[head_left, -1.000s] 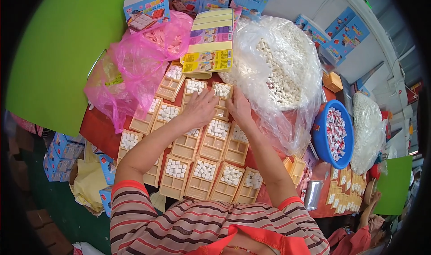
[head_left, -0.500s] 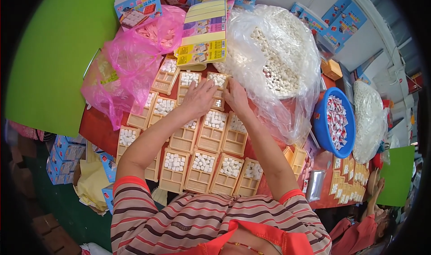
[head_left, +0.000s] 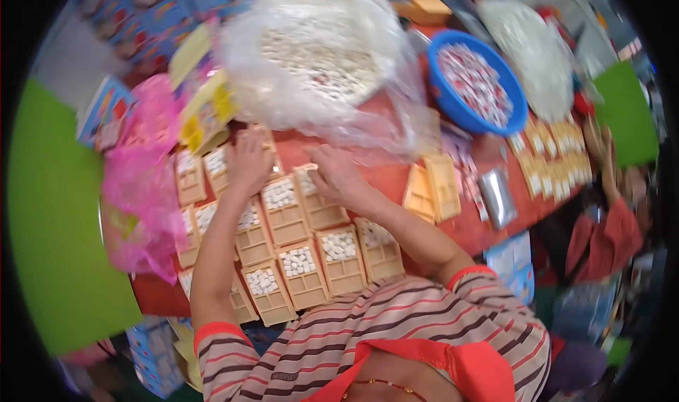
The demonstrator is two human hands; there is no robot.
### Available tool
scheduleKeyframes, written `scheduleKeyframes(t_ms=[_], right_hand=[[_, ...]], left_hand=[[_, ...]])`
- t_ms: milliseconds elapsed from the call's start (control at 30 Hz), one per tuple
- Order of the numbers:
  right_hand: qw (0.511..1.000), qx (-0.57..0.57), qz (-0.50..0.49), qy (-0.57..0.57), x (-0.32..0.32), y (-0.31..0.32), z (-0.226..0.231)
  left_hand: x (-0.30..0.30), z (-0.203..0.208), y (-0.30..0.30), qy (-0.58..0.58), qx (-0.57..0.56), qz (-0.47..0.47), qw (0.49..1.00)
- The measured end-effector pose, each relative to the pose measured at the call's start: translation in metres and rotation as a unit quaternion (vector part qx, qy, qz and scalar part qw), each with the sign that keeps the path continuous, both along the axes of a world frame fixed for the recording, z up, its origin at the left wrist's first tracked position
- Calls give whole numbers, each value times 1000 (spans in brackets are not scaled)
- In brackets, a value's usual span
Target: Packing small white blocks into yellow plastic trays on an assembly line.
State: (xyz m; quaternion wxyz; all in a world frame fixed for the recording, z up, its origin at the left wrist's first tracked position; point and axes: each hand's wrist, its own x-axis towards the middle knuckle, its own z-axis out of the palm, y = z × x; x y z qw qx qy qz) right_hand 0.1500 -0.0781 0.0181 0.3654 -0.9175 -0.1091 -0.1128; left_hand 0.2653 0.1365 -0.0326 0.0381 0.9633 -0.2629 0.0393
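On the red tabletop [head_left: 396,179], crowded: tan compartment trays [head_left: 297,239] of white pieces lie in rows under your arms, your left hand [head_left: 249,163] and right hand [head_left: 336,175] resting flat, fingers spread, on the far trays. Beyond: clear bag of white pieces [head_left: 318,62], blue basin [head_left: 481,83], pink bag [head_left: 141,190]; green panel [head_left: 49,211] left.

Both hands, the left hand [head_left: 249,163] and the right hand [head_left: 336,175], are laid flat on tan compartmented plastic trays [head_left: 297,250] of small white pieces. A clear plastic bag of white pieces [head_left: 318,62] is seen just beyond the fingers.
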Motion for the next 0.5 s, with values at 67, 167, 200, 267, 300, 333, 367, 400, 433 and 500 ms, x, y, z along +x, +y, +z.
scheduleKeyframes(t_ms=[67, 167, 200, 267, 300, 333, 367, 400, 433, 500], right_hand=[[999, 2, -10, -41, -28, -19, 4], [1000, 27, -6, 7, -77, -45, 20], [999, 33, -21, 8, -91, -52, 19], [997, -7, -50, -64, -117, -65, 16], [992, -34, -74, -99, -128, -72, 14], [991, -32, -82, -101, -137, -80, 13], [980, -68, -145, -114, -145, -88, 11], [965, -104, -206, -127, -151, -95, 10], [963, -101, -211, -131, -156, -103, 9], [925, -195, -312, -93, -164, -118, 3]], left_hand=[[1, 2, -3, 6, 20, 15, 1000], [5, 9, -15, 63, 26, 28, 997], [6, 8, -14, 65, 24, 26, 997], [7, 5, -13, 70, 25, 15, 997], [7, 3, -13, 74, 18, 19, 997], [7, 1, -13, 71, 22, 11, 997], [6, 0, -11, 71, 15, 15, 997], [5, -1, -10, 70, 7, 19, 997], [4, -2, -8, 70, -12, 20, 997], [2, -1, -5, 71, -7, 18, 997]])
